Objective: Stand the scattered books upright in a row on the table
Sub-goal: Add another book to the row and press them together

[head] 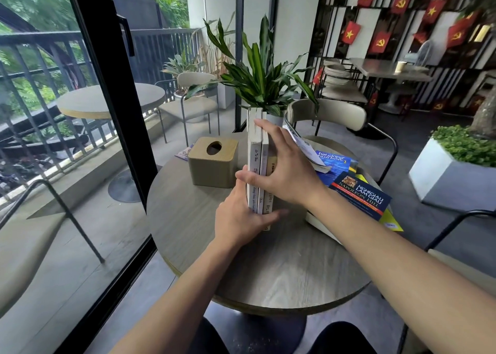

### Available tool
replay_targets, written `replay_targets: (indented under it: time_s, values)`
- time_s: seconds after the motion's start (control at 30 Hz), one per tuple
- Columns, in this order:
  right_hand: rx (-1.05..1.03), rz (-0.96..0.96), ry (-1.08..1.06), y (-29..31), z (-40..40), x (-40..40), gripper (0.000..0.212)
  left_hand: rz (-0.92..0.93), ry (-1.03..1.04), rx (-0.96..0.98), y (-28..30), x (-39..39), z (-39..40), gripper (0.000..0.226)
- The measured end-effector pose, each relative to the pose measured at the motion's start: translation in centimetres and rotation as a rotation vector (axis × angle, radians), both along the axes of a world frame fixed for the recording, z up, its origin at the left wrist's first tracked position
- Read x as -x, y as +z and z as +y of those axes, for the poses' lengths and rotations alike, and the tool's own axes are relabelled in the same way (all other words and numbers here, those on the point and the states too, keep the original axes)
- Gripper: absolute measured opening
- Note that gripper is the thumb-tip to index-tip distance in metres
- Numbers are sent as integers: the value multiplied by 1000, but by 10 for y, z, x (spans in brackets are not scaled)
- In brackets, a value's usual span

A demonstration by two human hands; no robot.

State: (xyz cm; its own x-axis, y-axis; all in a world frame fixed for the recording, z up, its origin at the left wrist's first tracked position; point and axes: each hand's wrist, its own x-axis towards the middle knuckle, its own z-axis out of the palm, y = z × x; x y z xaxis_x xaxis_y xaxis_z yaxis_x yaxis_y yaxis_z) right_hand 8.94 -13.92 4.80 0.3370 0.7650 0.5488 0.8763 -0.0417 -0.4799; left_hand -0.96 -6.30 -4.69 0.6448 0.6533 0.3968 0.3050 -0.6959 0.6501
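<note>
Head view. Three pale books (259,171) stand upright, spines toward me, near the middle of the round bench (241,259), just right of the wooden tissue box (213,161). I press them from both sides so that the short row stays vertical, since nothing else props it.

My left hand (237,219) lies flat against the left face of the outer book, thumb up along the cover, fingers (271,215) stretched together and wrapping round the near bottom edge of the row; it braces rather than grips.

My right hand (281,165) spreads wide over the right side, the fingertips reaching the top edge and the thumb across the spines, so the three books are squeezed between my two palms.

To the right, the books not yet stood up lie in a loose overlapping pile: a blue-covered one (336,163), a dark one titled "Nghĩ giàu làm giàu" (362,199), a yellow one (391,220) beneath, and an open pale one on top. I judge the row begun, with several books left.
</note>
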Motion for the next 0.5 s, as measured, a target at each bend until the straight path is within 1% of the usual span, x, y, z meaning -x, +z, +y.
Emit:
replay_targets:
  time_s: [0.07,0.17,0.3,0.4,0.5]
  values:
    - [-8,3,-4,0,-1,-1,95,21,11,-14,0,-1,0,116]
    - [-8,-1,-9,-1,-2,-3,95,43,29,-30,-1,-4,-1,107]
    - [-17,-18,-17,-1,-3,-3,94,25,23,-20,-3,-4,-2,95]
    - [-29,-41,-36,-2,-1,-3,94,16,19,-23,-4,-3,-3,91]
    - [4,-31,-25,-1,-1,-4,97,9,15,-35,-3,-3,-3,88]
